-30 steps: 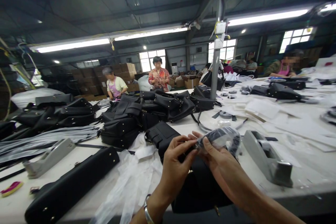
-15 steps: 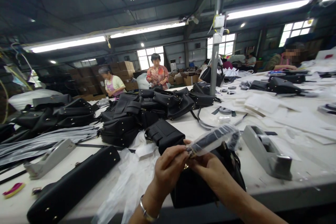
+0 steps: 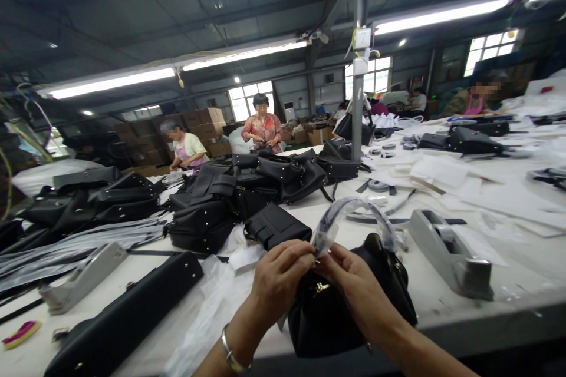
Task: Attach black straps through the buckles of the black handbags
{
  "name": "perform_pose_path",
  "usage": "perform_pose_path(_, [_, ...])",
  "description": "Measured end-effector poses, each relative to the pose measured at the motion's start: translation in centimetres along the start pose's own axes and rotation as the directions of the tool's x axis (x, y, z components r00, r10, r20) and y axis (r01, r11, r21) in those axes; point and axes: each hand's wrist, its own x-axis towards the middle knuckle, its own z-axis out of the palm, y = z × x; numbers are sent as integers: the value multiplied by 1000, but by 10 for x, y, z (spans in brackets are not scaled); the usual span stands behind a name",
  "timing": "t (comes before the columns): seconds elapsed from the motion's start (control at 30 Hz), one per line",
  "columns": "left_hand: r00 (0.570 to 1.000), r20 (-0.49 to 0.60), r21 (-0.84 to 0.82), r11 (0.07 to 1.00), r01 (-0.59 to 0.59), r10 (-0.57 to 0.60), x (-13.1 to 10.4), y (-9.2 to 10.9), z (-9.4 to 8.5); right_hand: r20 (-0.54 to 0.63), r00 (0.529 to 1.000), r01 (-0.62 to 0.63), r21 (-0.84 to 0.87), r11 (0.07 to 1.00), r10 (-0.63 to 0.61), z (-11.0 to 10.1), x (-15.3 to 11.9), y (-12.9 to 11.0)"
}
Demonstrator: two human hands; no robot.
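A black handbag (image 3: 325,324) stands upright at the front of the table, its gold clasp showing. Its handle (image 3: 354,205), wrapped in clear plastic, arches over the top. My left hand (image 3: 283,274) is closed, fingers pinching the near end of the handle. Opposite it, my right hand (image 3: 354,285) is closed too, thumb and fingers at the same handle end, with the wrist across the bag. The fingertips meet there and hide part of the gold fitting. Just behind my left hand lies a black bag piece (image 3: 277,225) with a strap loop.
Grey tape dispensers stand to the right (image 3: 451,256) and left (image 3: 84,277). A long black bag (image 3: 128,312) lies front left, beside crumpled plastic film (image 3: 207,306). Black bags (image 3: 207,212) are heaped behind. A metal post (image 3: 357,112) rises from the table. Several co-workers are farther back.
The wrapped handle has swung from lying low toward the right to standing up in an arch. Both hands stay at its near end, and the bag's gold clasp has come into view.
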Motion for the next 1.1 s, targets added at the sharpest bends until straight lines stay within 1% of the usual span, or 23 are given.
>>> perform_pose_path(0.07, [988,-57,-63,988,141,-144,-6,-1,3,-2,1000,-8,-37,999,8,-1,-1,5])
perform_pose_path(0.13, [956,-102,-172,952,254,-274,-10,-1,4,21,999,-24,-88,996,26,-1,0,12])
perform_pose_path(0.17, [940,-102,-232,926,297,-326,-10,-1,4,29,999,-23,-110,994,26,-2,0,15])
perform_pose_path(0.2, [924,-84,-288,897,336,-373,-10,0,4,32,999,-8,-134,991,12,-2,1,18])
perform_pose_path(0.27, [900,0,-373,835,405,-436,-8,3,3,20,998,56,-201,978,-53,-3,1,20])
perform_pose_path(0.33, [880,97,-414,786,460,-464,-8,6,4,2,994,104,-276,956,-107,-4,0,19])
perform_pose_path(0.4, [852,145,-426,745,513,-504,-11,9,7,-22,994,97,-303,948,-108,-6,-3,14])
perform_pose_path(0.43, [825,156,-433,713,552,-544,-12,10,10,-38,995,78,-281,956,-92,-7,-4,11])
perform_pose_path(0.47, [787,165,-449,665,597,-595,-14,12,13,-55,996,61,-240,969,-77,-8,-5,9])
perform_pose_path(0.53, [702,196,-513,539,668,-685,-17,14,19,-95,993,48,-153,987,-63,-9,-5,6])
perform_pose_path(0.57, [669,209,-551,480,683,-713,-18,16,22,-115,991,48,-138,989,-64,-9,-4,5])
perform_pose_path(0.6, [650,211,-583,439,683,-730,-19,17,25,-133,988,54,-154,987,-75,-9,-2,7])
perform_pose_path(0.63, [643,194,-607,424,672,-741,-19,17,27,-144,985,63,-199,978,-92,-8,-1,9])
perform_pose_path(0.7, [653,134,-629,446,637,-745,-20,17,32,-147,978,93,-326,941,-147,-6,2,15])
perform_pose_path(0.77, [660,95,-650,456,608,-745,-23,17,35,-115,970,144,-440,886,-214,-4,2,23])
perform_pose_path(0.8, [653,101,-676,430,599,-750,-25,16,36,-93,967,166,-477,863,-237,-3,1,26])
perform_pose_path(0.87, [627,151,-759,316,569,-764,-30,16,38,-54,967,187,-509,840,-249,-2,-1,32])
perform_pose_path(0.93, [600,201,-831,190,524,-774,-31,17,38,-31,974,180,-502,846,-226,-2,-4,35])
perform_pose_path(0.97, [590,211,-845,159,511,-779,-31,18,37,-25,978,169,-487,857,-207,-3,-6,36])
perform_pose_path(1.0, [584,212,-841,158,518,-784,-28,19,35,-17,983,155,-466,871,-184,-4,-8,36])
perform_pose_path(1.03, [581,210,-821,180,541,-787,-25,20,33,-7,988,137,-433,891,-156,-5,-9,34])
perform_pose_path(1.1, [581,223,-763,230,604,-783,-18,22,29,-3,996,87,-304,949,-93,-8,-11,27])
